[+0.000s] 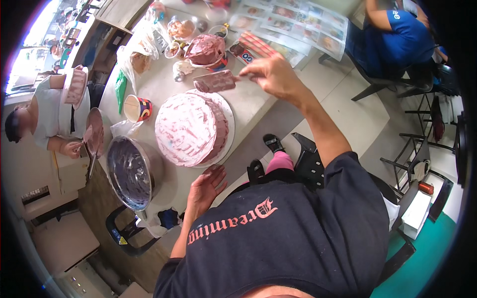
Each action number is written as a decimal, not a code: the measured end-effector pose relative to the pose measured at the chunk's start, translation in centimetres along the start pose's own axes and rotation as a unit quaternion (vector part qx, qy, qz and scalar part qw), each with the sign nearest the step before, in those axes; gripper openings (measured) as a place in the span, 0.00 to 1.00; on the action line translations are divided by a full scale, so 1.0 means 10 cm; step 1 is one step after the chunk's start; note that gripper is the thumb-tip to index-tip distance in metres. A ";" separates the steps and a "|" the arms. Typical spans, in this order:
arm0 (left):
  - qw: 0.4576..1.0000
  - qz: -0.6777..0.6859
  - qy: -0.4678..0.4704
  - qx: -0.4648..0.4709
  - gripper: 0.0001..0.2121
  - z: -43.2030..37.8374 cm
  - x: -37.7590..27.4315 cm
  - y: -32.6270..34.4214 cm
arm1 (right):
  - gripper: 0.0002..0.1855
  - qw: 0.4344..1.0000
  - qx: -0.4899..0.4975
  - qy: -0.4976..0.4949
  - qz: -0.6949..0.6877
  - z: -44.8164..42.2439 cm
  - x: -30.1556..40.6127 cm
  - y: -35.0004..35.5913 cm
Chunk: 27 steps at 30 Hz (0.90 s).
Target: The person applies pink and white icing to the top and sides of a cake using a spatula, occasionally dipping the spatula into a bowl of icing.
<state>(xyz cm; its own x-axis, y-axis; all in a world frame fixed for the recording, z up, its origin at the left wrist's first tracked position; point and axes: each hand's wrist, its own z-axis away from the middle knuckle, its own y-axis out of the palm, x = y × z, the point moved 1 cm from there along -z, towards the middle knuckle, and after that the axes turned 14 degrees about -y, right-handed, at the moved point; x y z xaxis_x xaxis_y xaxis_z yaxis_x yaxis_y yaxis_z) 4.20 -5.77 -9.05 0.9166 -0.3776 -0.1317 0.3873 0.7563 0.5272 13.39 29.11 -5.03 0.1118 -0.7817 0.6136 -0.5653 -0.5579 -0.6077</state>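
Note:
My right hand [277,76] grips the handle of a spatula [218,81] whose broad blade is coated with pink frosting. The blade is above the far edge of a round cake [186,128] covered in streaky pink and white frosting. The cake is on a round white board [230,119]. My left hand [208,182] holds nothing; its fingers are spread beside the near edge of the board, with some frosting on them. A tub heaped with pink frosting [205,50] stands beyond the spatula. Left of the cake is a metal mixing bowl [149,175] smeared inside with frosting.
A paper cup [138,108], a green piping bag [120,91] and plastic bags [139,61] are on the table. Farther off lie striped sticks [257,44] and picture sheets [307,24]. A co-worker [54,108] holds a cake at left; another person [402,37] sits at upper right.

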 end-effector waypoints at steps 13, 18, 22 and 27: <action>0.994 0.057 0.071 -0.060 0.10 0.31 0.00 -0.39 | 0.10 0.994 0.065 -0.036 -0.082 0.02 -0.09 0.36; 0.995 0.052 0.061 -0.061 0.16 0.30 -0.02 -0.46 | 0.12 0.978 0.046 0.013 -0.204 0.51 0.15 0.46; 0.995 0.022 0.069 -0.076 0.17 0.31 -0.07 -0.47 | 0.10 0.982 0.030 0.056 -0.175 0.71 0.37 0.34; 0.973 -0.020 0.154 -0.169 0.21 0.30 -0.12 -0.64 | 0.10 0.948 0.039 0.289 -0.131 0.90 0.44 0.06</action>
<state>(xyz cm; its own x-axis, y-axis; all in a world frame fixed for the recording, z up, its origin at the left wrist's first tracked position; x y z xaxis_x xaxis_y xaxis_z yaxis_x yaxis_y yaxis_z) 0.26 -11.80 -9.73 0.8664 -0.2706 -0.4196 0.3856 0.8965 0.2182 20.90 22.80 -7.20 -0.2389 -0.3437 0.9082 -0.5146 -0.7483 -0.4185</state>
